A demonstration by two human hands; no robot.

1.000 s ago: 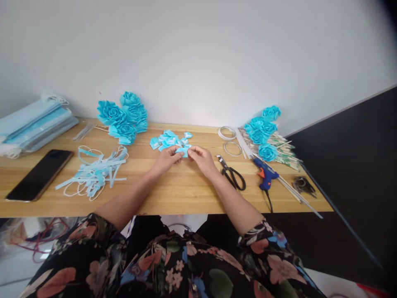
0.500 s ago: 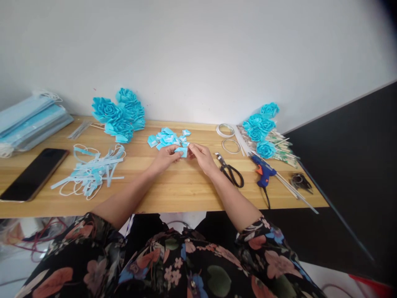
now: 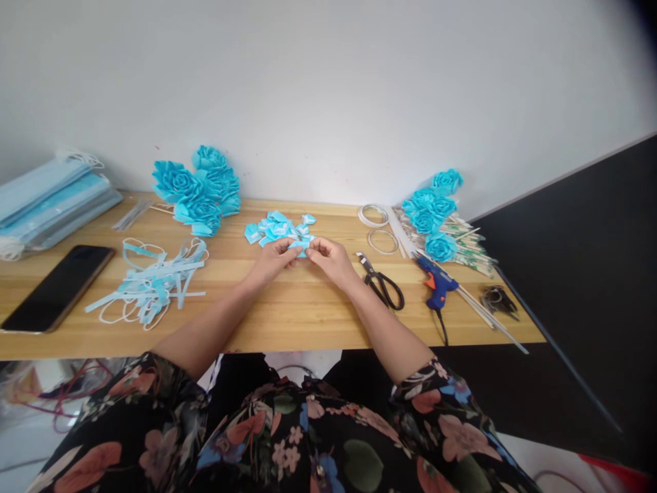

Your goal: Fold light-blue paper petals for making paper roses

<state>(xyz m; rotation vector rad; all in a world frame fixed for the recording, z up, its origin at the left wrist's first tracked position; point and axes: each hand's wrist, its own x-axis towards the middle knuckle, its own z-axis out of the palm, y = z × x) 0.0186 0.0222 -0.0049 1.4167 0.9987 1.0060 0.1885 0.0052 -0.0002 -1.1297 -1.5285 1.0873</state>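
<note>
A small piece of blue mask fabric (image 3: 302,244) is pinched between both hands over the middle of the table. My left hand (image 3: 278,260) grips its left side, thumb on top. On its right side my right hand (image 3: 331,259) is closed in the same way, thumb and fingers together. Just behind the hands lies a loose pile of cut blue fabric pieces (image 3: 274,224), some showing white strips. Black-handled scissors (image 3: 380,281) rest to the right of my right hand. The fingers hide part of the held piece.
Blue fabric roses (image 3: 198,192) stand at the back left, others (image 3: 428,209) at the right. A blue glue gun (image 3: 436,281), tape rolls (image 3: 374,216) and sticks lie right. Left are cut mask strips (image 3: 154,284), a phone (image 3: 56,287) and stacked masks (image 3: 56,198).
My right thumb and fingers have shifted slightly left and down onto the blue fabric piece, closer to my left hand. The left hand has barely moved.
</note>
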